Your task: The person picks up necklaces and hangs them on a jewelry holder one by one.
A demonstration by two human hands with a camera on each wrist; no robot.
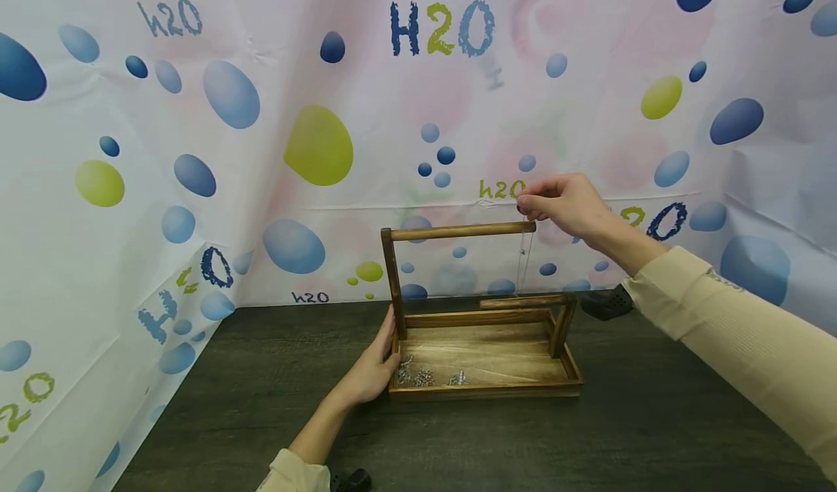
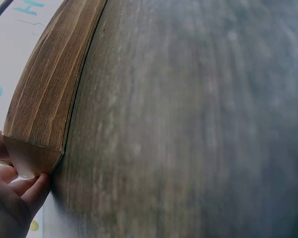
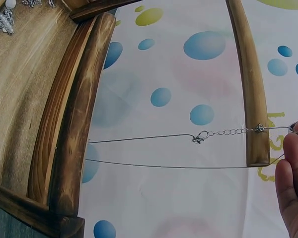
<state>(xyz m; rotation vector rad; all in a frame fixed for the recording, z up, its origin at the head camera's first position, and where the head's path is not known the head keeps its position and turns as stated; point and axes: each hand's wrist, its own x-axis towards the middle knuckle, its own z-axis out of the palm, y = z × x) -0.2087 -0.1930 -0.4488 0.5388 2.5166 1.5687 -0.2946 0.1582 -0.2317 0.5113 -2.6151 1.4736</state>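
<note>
The stand (image 1: 503, 339) is grained brown, the necklace (image 3: 226, 132) silver, the desk (image 1: 261, 376) dark grey, sleeves (image 1: 732, 332) cream, the backdrop (image 1: 379, 92) white with blue and lime spots.

A white bubble-printed backdrop (image 1: 418, 78) rises behind a dark wood-grain tabletop (image 1: 242, 405).

The left hand (image 1: 373, 370) and right hand (image 1: 570, 205) are bare, below a cream left sleeve (image 1: 296, 474) and right sleeve (image 1: 742, 339). The right one has a wide turned-back cuff (image 1: 665, 283) and small dark lettering (image 1: 726, 281). Black pieces beside both sleeves, partly hidden, may be wrist-camera mounts.
</note>
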